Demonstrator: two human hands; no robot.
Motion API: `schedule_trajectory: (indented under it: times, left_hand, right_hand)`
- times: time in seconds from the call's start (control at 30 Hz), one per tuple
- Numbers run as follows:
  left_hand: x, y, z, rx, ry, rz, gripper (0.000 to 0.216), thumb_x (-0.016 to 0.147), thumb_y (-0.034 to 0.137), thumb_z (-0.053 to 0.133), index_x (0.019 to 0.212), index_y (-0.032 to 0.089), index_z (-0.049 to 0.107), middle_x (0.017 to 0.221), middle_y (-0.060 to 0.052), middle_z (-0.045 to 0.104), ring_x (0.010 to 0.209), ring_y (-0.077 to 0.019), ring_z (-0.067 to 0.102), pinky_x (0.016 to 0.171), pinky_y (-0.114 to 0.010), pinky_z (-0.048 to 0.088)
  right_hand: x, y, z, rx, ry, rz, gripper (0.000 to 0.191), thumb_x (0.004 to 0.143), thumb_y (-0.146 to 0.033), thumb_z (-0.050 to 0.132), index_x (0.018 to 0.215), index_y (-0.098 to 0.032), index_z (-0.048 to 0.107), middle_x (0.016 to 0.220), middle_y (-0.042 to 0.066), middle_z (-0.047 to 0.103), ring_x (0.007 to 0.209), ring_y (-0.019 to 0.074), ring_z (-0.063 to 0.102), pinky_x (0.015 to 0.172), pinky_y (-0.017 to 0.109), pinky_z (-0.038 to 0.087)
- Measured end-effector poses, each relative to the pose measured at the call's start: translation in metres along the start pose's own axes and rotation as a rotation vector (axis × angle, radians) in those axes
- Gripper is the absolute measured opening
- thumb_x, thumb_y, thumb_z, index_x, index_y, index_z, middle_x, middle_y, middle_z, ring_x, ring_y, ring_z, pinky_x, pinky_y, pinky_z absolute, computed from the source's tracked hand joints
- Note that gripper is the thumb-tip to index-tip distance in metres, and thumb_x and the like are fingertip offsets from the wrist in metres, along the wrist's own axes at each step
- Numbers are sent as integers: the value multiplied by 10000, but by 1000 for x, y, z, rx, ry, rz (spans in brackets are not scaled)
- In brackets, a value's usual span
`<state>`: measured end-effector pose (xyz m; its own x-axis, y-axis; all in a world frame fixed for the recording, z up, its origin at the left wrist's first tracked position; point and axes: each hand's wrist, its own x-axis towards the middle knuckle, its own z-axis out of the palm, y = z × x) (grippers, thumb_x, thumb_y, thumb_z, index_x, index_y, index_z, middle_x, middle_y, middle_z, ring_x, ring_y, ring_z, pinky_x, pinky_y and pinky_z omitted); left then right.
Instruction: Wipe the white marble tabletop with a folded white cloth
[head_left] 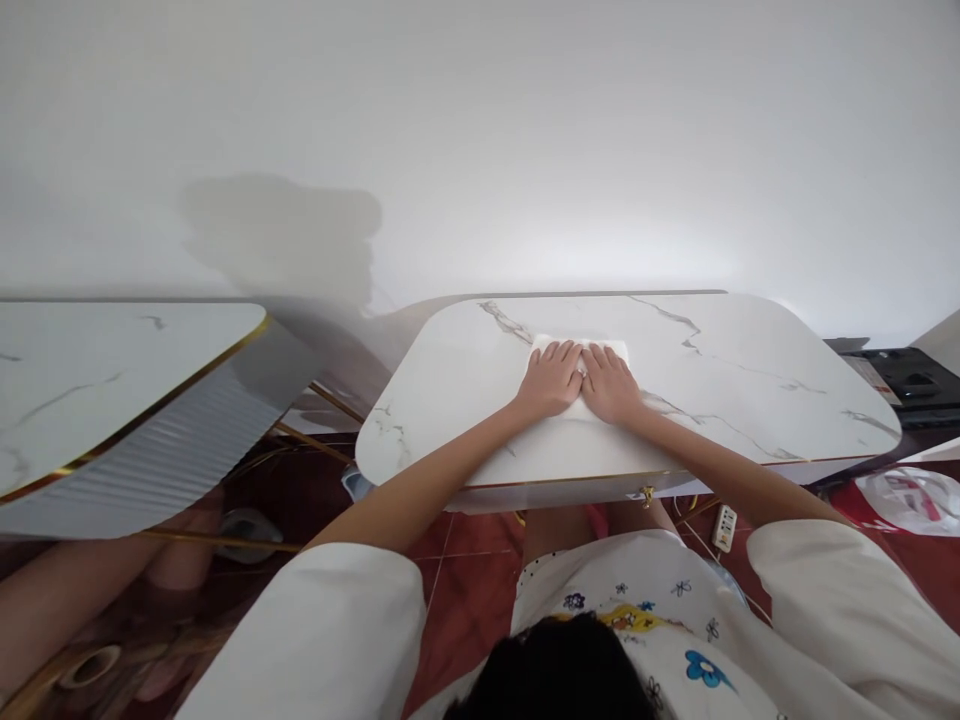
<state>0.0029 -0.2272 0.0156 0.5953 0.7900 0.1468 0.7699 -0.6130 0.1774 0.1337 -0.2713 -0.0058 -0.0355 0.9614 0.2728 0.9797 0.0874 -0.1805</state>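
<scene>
White folded cloth (619, 350) sits mid-table, toward the far edge of the marble-look table (757, 390). The left hand (551, 380) and right hand (611, 386) are both flat on it, fingers spread out, side by side, not gripping anything. There's a plastic bag (911, 497) on the red floor to the right, but its red print is too blurry to read.

Cloth (541, 347) mostly hidden under left hand (551, 378) and right hand (611, 384), only its far edge showing; side table (90, 400) cut off at left edge; bag (911, 498) and black device (911, 385) clipped at right; white item (724, 527) too small to identify
</scene>
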Motion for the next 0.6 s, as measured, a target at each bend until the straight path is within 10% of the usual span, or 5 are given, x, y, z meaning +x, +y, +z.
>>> schedule_trajectory:
  times: [0.6]
  left_hand:
    - [-71,21,-10,45,-56,-28,577,935,227,313,1501,139,377,1579,-102,380,1462,-276,306,1189,-517,255]
  right_hand:
    - [-68,-38,-24,62,-72,40,549,967,-209,332,1498,-90,406,1580,133,373,1469,315,304,1183,466,270]
